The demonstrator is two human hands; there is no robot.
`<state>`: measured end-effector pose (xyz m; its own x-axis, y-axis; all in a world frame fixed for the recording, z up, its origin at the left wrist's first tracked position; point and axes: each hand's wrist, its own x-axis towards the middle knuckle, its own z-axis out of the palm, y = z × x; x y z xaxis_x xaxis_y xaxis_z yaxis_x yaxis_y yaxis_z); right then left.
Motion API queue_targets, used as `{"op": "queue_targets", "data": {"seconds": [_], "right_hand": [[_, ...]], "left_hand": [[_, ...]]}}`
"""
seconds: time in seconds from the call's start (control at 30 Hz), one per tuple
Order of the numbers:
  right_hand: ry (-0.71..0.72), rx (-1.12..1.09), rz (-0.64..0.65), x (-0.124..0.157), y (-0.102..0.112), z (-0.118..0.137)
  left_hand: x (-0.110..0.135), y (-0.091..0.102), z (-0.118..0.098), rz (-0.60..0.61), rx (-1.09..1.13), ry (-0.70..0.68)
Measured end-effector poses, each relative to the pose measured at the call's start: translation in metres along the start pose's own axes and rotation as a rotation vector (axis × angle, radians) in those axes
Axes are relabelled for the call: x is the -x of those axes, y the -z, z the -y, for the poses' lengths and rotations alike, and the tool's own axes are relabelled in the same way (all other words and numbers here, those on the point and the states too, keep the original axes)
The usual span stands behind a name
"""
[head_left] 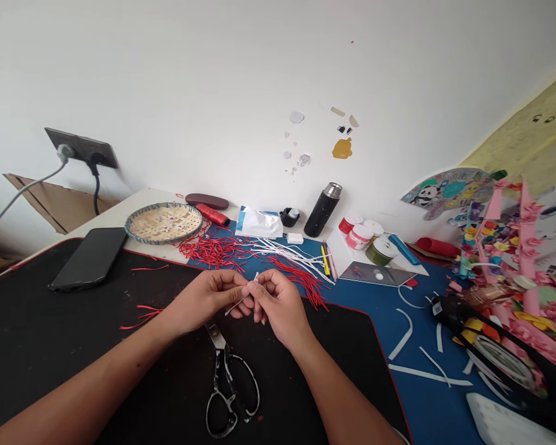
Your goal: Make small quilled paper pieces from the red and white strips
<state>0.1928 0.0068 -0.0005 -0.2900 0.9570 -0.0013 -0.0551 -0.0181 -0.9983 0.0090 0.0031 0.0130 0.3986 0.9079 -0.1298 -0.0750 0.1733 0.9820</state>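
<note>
Over the middle of the black mat (157,383), my left hand (220,295) and my right hand (275,303) meet at the fingertips. Both pinch a thin white cord (233,306); one end hangs down below the left fingers and a small bit pokes up between the thumbs. Just beneath the hands lie scissors (231,380) with worn handles, their blades partly hidden by my left hand. Behind the hands are a pile of cut red cords (213,250), a bundle of white cords (291,253) and more red cords (303,281).
A phone (90,258) and a woven basket (164,222) are at left. Along the wall stand a red thread spool (213,215), a tissue pack (259,222), a black thermos (323,210) and ribbon rolls (382,250). White strips (430,375) and paper flowers (528,213) lie right.
</note>
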Motion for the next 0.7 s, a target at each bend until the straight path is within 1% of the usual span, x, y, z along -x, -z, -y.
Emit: {"op": "queue_targets", "data": {"seconds": [0.1, 0.5, 0.7], "right_hand": [[-0.007, 0.007, 0.006, -0.0002, -0.0001, -0.0004], [-0.011, 0.012, 0.025, 0.001, -0.0013, 0.0021], [0.002, 0.026, 0.016, 0.0011, -0.0001, 0.002]], "left_hand": [[-0.0006, 0.0015, 0.0011, -0.004, 0.027, 0.018], [0.0004, -0.0003, -0.0011, 0.034, -0.017, 0.021], [0.0012, 0.0006, -0.0015, 0.081, -0.027, 0.026]]}}
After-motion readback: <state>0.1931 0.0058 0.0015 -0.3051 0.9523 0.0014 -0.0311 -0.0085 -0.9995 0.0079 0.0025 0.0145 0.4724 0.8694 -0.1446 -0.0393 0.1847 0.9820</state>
